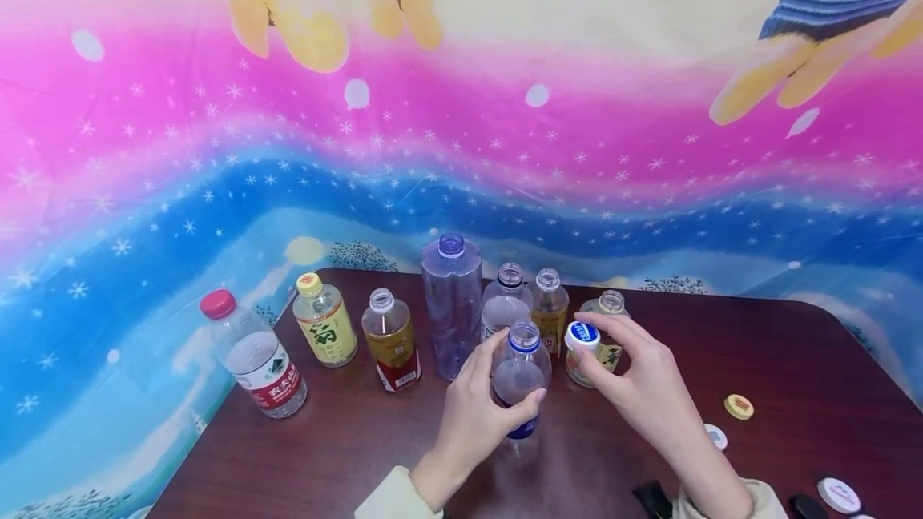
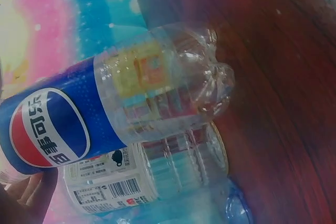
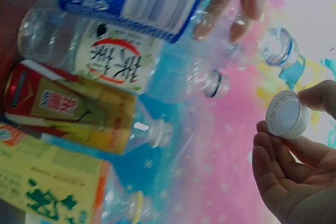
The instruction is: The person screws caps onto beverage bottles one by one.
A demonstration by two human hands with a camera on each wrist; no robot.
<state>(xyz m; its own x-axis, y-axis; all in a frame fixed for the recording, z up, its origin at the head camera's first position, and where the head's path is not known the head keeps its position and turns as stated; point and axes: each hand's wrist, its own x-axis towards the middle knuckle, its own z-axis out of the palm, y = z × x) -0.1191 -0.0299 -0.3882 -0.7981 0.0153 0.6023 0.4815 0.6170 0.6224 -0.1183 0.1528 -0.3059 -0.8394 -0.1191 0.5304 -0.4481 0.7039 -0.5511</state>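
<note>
Blue-labelled bottle (image 1: 516, 381): lower centre of the head frame, its open mouth pointing up;
Left hand (image 1: 470, 416): fingers and thumb wrapped around that bottle's sides;
White cap (image 1: 582, 335): blue-topped, just right of the bottle's mouth and apart from it; its hollow underside shows at right in the right wrist view;
Right hand (image 1: 649, 379): cap pinched between thumb and fingers;
Bottles behind: a tall purple bottle (image 1: 452, 303) at centre; a clear bottle (image 1: 505, 309) partly hidden to its right;
Bottles at lower left: a red-capped bottle (image 1: 258, 367), a yellow-capped bottle (image 1: 324, 327) and a gold-and-red bottle (image 1: 392, 347);
Loose at lower right: a yellow cap (image 1: 739, 406) on the dark table (image 1: 346, 455)
</note>
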